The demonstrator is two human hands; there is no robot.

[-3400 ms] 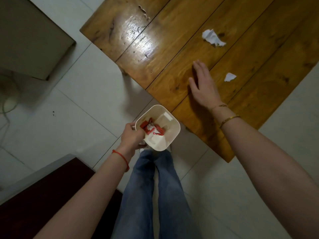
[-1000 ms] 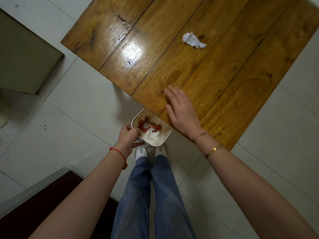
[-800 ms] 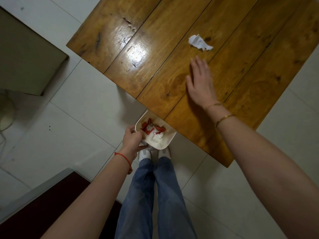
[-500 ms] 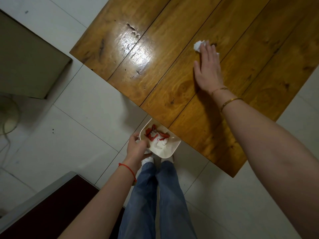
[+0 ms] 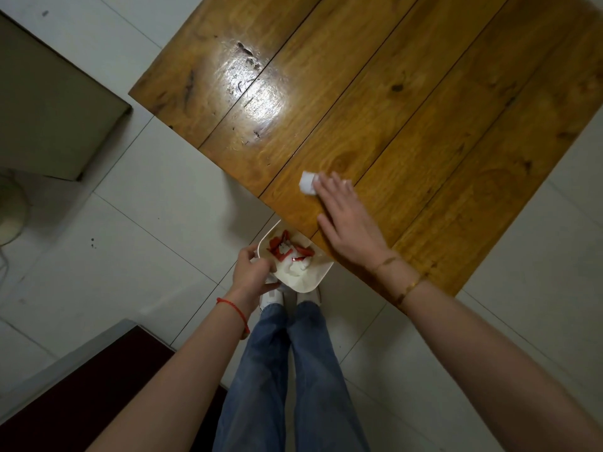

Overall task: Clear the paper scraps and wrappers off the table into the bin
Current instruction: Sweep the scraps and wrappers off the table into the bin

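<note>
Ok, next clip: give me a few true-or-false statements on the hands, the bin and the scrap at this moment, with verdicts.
1. The left hand holds the bin by its rim. True.
2. The bin stands on the table. False: it is held at the table's edge, over the floor.
3. The right hand lies flat on the table with its fingertips on a white scrap. True.
4. The bin is empty. False: red and white scraps lie in it.
5. The scrap lies near the table's far side. False: it is close to the near edge.
</note>
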